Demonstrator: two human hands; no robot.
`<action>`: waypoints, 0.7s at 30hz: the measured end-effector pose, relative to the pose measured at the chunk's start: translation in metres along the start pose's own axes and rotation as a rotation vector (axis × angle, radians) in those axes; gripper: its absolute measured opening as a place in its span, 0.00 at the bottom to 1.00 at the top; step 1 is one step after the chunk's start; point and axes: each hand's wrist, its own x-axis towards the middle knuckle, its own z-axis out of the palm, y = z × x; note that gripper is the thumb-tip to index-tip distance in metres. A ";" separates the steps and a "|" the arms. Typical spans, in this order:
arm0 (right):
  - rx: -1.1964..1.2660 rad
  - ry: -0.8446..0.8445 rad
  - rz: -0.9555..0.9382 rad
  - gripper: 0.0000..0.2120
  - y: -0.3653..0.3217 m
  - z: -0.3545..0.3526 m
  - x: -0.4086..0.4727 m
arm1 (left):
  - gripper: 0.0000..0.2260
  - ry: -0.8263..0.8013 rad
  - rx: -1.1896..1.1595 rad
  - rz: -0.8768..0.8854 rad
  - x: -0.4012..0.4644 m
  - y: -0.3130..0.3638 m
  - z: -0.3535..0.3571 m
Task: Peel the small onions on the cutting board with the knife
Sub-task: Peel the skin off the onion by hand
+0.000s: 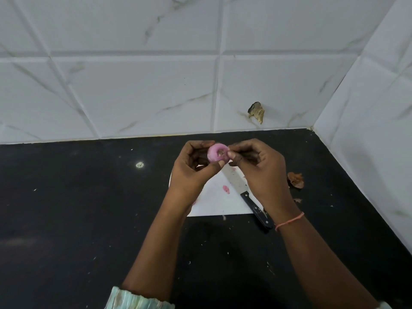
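Onion [218, 156] pinched btwn both hands; knife [249, 197] on board [214, 201].

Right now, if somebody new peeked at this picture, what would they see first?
First, the pink onion held up between the left hand and right hand, in the middle over the black counter. Below the hands lies a white cutting board with a black-handled knife resting across its right side. Brown onion skins sit on the counter to the right.
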 end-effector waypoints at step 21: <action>-0.217 0.106 0.169 0.07 0.029 -0.020 0.007 | 0.22 -0.074 -0.391 -0.132 0.001 -0.004 0.003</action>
